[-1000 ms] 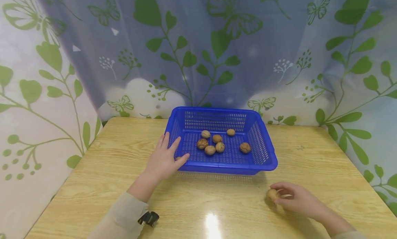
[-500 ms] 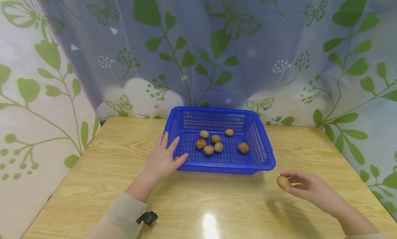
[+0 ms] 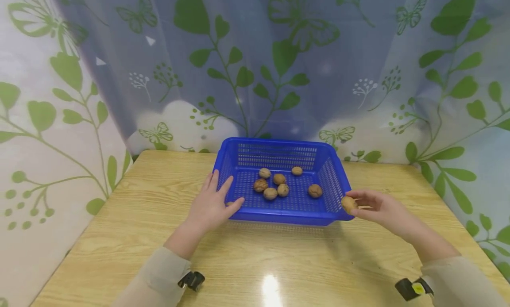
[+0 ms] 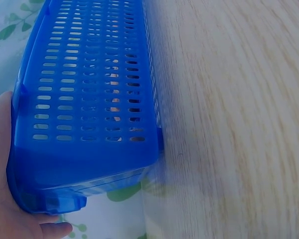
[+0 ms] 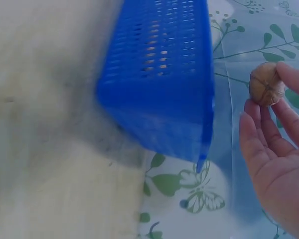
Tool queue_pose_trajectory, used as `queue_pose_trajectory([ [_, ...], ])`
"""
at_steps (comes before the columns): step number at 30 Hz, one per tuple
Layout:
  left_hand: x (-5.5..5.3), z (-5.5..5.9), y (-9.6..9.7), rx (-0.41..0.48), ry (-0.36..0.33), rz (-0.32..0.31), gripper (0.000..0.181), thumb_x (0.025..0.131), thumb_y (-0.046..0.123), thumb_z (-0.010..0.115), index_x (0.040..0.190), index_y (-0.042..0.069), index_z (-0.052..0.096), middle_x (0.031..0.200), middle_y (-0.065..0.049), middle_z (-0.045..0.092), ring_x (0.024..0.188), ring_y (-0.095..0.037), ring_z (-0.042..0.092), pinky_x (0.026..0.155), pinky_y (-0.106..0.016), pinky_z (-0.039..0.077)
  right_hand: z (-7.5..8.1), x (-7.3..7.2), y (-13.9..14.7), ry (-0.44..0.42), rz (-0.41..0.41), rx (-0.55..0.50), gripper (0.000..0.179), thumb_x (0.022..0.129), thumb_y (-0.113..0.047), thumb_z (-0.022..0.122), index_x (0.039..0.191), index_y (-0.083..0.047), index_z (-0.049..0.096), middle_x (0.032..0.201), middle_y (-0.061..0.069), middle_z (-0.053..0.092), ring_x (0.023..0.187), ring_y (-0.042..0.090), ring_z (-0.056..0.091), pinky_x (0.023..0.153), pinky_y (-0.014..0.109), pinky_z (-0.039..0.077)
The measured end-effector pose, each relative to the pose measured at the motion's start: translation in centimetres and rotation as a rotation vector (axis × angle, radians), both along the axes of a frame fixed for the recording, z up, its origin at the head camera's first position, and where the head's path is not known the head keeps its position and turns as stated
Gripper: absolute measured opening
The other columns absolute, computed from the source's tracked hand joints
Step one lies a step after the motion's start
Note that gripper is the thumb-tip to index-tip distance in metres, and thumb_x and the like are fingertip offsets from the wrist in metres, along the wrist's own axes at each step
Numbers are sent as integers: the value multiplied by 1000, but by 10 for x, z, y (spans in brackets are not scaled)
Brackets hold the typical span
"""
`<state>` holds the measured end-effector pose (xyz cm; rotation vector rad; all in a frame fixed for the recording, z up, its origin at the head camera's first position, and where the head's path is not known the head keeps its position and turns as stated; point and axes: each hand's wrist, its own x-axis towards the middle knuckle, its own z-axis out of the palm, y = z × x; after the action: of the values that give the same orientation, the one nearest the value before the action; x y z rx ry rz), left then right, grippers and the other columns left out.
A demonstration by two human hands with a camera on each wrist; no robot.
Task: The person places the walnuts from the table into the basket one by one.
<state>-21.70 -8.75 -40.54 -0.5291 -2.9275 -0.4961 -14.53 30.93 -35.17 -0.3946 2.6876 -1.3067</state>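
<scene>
A walnut (image 3: 349,205) is pinched between the thumb and fingers of my right hand (image 3: 384,211), beside the front right corner of a blue plastic basket (image 3: 279,217). In the right wrist view, the held walnut (image 5: 265,84) shows up above the rim, with a gap between it and the basket wall (image 5: 154,119). My left hand (image 3: 210,205) rests on the basket's front left corner, fingers spread and straight over the rim. Several walnuts (image 3: 270,193) lie on the basket floor, and one near the left corner is mostly hidden by the left hand.
The basket stands on a light wood table (image 3: 159,187), near its back edge. Behind and at the sides hangs a curtain (image 3: 255,68) printed with leaves and butterflies. A black wrist device (image 3: 191,280) is on the left sleeve, another (image 3: 412,289) on the right.
My right hand has lifted the walnut off the table and carried it up and then left to the basket's front right corner. The left hand has stayed on the basket.
</scene>
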Motion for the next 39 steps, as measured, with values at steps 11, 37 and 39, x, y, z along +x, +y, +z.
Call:
queue_pose_trajectory([
  [11, -1, -2, -1, 4, -2, 3, 75, 89, 61, 43, 145, 11, 36, 150, -27, 16, 138, -40, 11, 103, -54, 29, 22, -67, -36, -55, 83, -11, 50, 89, -24, 65, 130, 0, 49, 129, 18, 52, 120, 36, 47, 95, 50, 40],
  [37, -3, -7, -2, -3, 25, 7, 75, 88, 62, 42, 144, 12, 37, 149, -27, 18, 138, -39, 14, 102, -53, 31, -1, -183, -92, -96, 64, 59, 47, 89, -21, 64, 130, -1, 50, 132, 19, 49, 120, 34, 46, 97, 47, 39],
  [39, -3, -7, -2, -1, 25, 8, 76, 88, 63, 42, 144, 12, 37, 149, -27, 17, 138, -39, 13, 102, -53, 31, -3, -185, -92, -104, 45, 78, 47, 89, -23, 64, 130, -3, 51, 132, 18, 49, 121, 33, 45, 97, 47, 39],
])
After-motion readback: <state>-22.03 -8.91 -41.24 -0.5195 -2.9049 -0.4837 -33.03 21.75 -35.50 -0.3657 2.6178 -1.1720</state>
